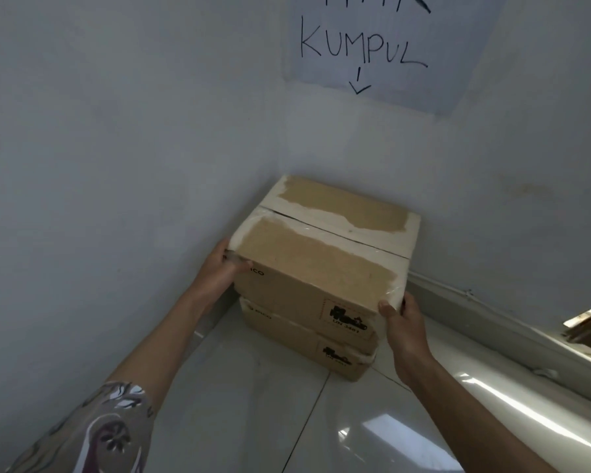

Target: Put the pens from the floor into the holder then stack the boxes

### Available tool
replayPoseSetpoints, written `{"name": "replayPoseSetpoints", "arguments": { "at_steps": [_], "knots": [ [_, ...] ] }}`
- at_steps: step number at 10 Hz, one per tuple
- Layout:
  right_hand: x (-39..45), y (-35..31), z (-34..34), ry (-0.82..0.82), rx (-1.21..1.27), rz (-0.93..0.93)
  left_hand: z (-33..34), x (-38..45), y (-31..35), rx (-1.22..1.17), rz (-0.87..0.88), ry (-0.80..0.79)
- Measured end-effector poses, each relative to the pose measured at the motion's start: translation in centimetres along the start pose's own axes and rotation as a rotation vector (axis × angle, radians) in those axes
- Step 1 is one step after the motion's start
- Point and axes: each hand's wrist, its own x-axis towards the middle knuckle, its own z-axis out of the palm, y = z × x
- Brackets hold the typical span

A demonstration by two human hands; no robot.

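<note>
The step in hand looks like the stacking: the top box point(321, 254) sits on the bottom box point(307, 339) in the corner where the two walls point(116, 148) meet, on the tiled floor point(270, 404). To do it well, the upper carton should probably be squared with the one below. Its near face seems to overhang the lower one a little and its edges are slightly turned, so a small push back toward the corner and a twist to line up the sides would likely make the pile steadier. Letting go of both sides together, once the weight is fully down, should keep it from sliding or tipping

The left hand point(224, 268) holds the left near corner of the top box, thumb laid on the front face and fingers wrapped round the side, partly curled. The right hand point(401, 319) holds the right near corner low down, thumb on the front face by the printed black label point(348, 320) and fingers round the side out of sight. Both grip the carton rather than rest flat on it

No pens or holder show here, so that part cannot be judged. A paper sign point(372, 52) with handwriting and a downward arrow hangs on the wall above the boxes, and a patterned sleeve point(106, 428) covers the left upper arm
</note>
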Motion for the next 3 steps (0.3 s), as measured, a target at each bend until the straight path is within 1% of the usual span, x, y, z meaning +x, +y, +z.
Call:
{"name": "replayPoseSetpoints", "arguments": {
  "at_steps": [1, 2, 3],
  "knots": [
    [-0.8, -0.7, 0.0, 0.026, -0.084, -0.028, 0.0, -1.8, 0.9, -0.024, -0.010, 0.000],
    [-2.1, -0.9, -0.5, 0.088, -0.175, -0.039, 0.0, -3.9, 1.5, -0.006, 0.016, 0.010],
    [-4.7, -1.4, -0.9, 0.091, -0.217, -0.083, -0.7, -6.7, 1.2, 0.043, -0.003, 0.027]
  ]
}}
